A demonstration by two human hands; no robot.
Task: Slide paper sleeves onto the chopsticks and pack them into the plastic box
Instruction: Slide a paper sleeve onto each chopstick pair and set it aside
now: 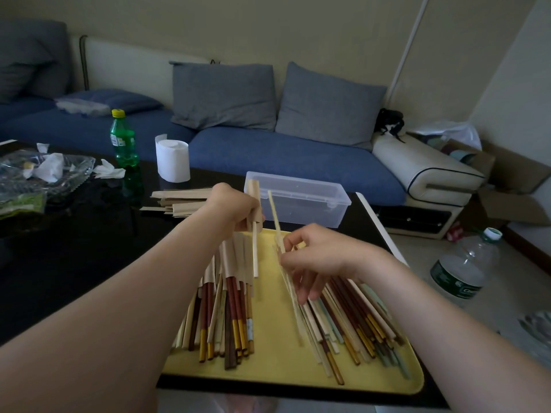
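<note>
Far left on my feed, a glass dish (pixel 44 174) runs off the frame edge with crumpled tissues in it, and there's something green below it I can't make out. Along the dark worktop (pixel 74 248) there's a green bottle (pixel 123 138) and a toilet roll (pixel 172 158). Then comes a loose stack of spare sleeves (pixel 179 201), its right end hidden behind the left hand (pixel 235 208). That hand's grip is curled round one paper sleeve (pixel 255 192) held upright, with a pale chopstick (pixel 255 254) sticking out the bottom over the yellow tray (pixel 274 353). No idea how far up inside it goes. On the tray's left side lies the sleeved pile (pixel 226 293), paper on the far ends and red, brown and gold ends toward the camera, partly covered by the left forearm. Just behind the tray sits the clear plastic box (pixel 313 210), open on top, with the dark worktop showing through its walls. The right hand (pixel 322 257) hangs over the tray's right half, its grip pinched on a second pale stick (pixel 275 216) that points up toward the box. Its lower end gets lost among the fingers, so I can't tell if that's one stick or two. Under that hand the bare pile (pixel 351 323) fans toward the near right corner, far ends hidden by the wrist. Off to the right, a big water bottle (pixel 465 269) stands on the floor.
</note>
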